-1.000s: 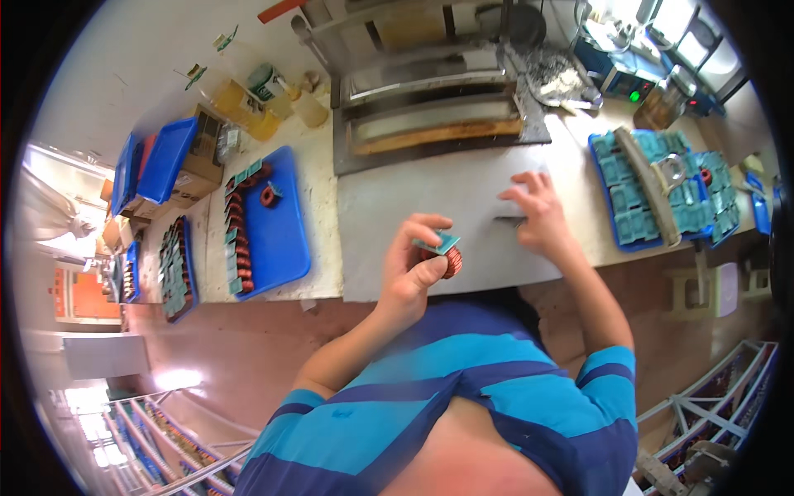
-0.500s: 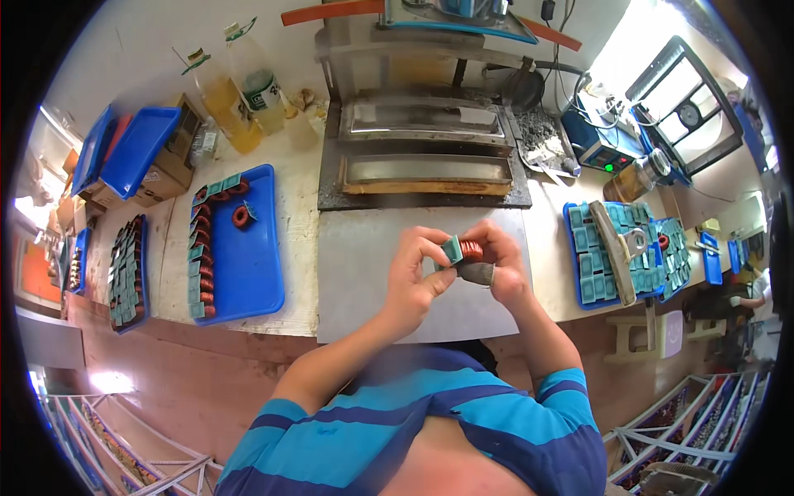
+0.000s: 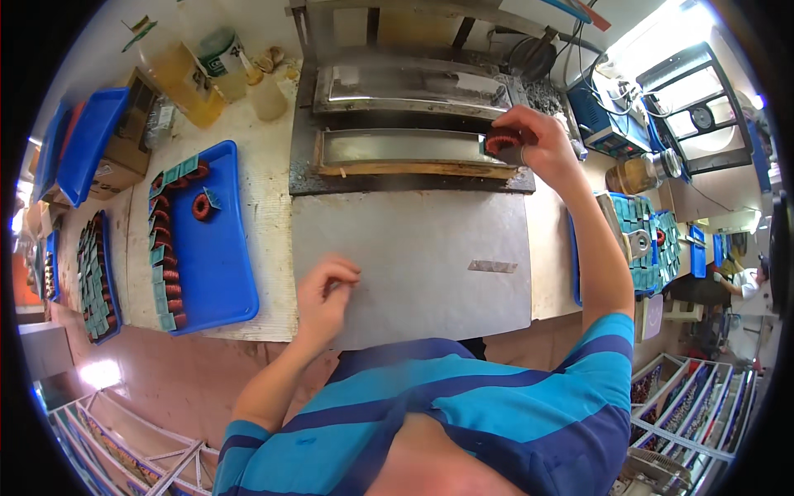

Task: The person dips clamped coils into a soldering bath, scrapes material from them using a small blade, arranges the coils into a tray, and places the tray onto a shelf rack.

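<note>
My right hand (image 3: 542, 145) grips a red copper-wound ring coil (image 3: 501, 140) at the right end of the near metal trough (image 3: 405, 147). A bit of the coil's green base shows at its left side; whether it touches the trough's contents I cannot tell. A grey cover sits on a finger of this hand. Over the left part of the grey metal sheet (image 3: 397, 240), my left hand (image 3: 324, 299) is loosely curled, with nothing visible in it. A narrow grey strip (image 3: 492, 266) lies on the sheet's right part.
At left, a blue tray (image 3: 217, 281) holds a row of coils on green bases and one loose coil (image 3: 201, 207). Another filled tray (image 3: 99, 277) stands farther left. Bottles (image 3: 186, 87) stand at the back left. A blue box device (image 3: 608, 116), a jar (image 3: 633, 175) and green parts (image 3: 633, 211) are at right.
My hands have separated. The right one has carried the coil forward and right to the trough; the left one has let go and drawn back left. The view has shifted somewhat.
</note>
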### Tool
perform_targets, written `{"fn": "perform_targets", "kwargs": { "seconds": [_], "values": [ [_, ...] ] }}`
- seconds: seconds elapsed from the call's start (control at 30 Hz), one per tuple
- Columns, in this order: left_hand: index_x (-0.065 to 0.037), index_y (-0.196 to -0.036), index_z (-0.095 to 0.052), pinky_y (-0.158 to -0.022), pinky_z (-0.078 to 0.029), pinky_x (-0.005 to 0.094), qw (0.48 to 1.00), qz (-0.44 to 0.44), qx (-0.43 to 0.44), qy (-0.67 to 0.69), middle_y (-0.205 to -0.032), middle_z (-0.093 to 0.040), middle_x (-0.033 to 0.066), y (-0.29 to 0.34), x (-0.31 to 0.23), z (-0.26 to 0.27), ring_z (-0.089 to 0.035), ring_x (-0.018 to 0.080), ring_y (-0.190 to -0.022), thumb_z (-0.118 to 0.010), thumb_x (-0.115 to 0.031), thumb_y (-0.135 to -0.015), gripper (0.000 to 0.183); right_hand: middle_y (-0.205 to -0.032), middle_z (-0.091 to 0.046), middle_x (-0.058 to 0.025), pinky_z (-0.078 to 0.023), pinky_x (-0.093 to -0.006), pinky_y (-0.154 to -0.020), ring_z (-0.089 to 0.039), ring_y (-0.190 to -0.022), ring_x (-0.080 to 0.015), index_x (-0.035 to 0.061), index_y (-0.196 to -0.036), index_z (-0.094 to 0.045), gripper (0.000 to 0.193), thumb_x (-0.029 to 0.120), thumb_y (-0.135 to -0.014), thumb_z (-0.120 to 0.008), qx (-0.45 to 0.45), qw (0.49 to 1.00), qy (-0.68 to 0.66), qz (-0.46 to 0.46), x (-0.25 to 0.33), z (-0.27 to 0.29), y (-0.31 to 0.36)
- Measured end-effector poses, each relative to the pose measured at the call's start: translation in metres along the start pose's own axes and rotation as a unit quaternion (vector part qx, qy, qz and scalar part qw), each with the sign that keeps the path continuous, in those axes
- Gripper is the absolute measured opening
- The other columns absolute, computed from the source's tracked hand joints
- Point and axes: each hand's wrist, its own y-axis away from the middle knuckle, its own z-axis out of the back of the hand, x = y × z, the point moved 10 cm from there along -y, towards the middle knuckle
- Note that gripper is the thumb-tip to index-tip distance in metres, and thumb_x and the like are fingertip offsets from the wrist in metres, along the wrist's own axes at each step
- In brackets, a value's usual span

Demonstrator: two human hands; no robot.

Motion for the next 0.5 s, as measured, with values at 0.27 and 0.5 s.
{"fn": "perform_targets", "kwargs": {
  "seconds": [0.27, 0.5],
  "values": [
    [0.0, -0.087, -0.061, -0.064, -0.046, 0.0266, 0.981, -0.069, -0.023, -0.181, -0.096, -0.066, 0.0131, 0.029, -0.013, 0.04, -0.058, 0.0167, -0.074, -0.046, 0.017, -0.076, 0.025, -0.091, -0.073, -0.0099, -0.052, -0.0279, -0.078, -0.068, -0.084, -0.0141, 0.0021, -0.107, -0.069, 0.036, -0.01, -0.074, -0.067, -0.02, 0.968, 0.239, 0.078, -0.006, -0.008, -0.022],
    [0.001, -0.087, -0.062, -0.063, -0.046, 0.0267, 0.971, -0.085, -0.022, -0.221, -0.093, -0.067, 0.0135, 0.028, -0.016, 0.039, -0.057, 0.0179, -0.071, -0.046, 0.018, -0.074, 0.026, -0.092, -0.073, -0.0125, -0.052, -0.0302, -0.078, -0.07, -0.084, -0.0225, 0.0018, -0.107, -0.069, 0.043, -0.013, -0.069, -0.058, -0.001, 0.974, 0.222, 0.053, -0.013, -0.018, -0.027]
  ]
}}
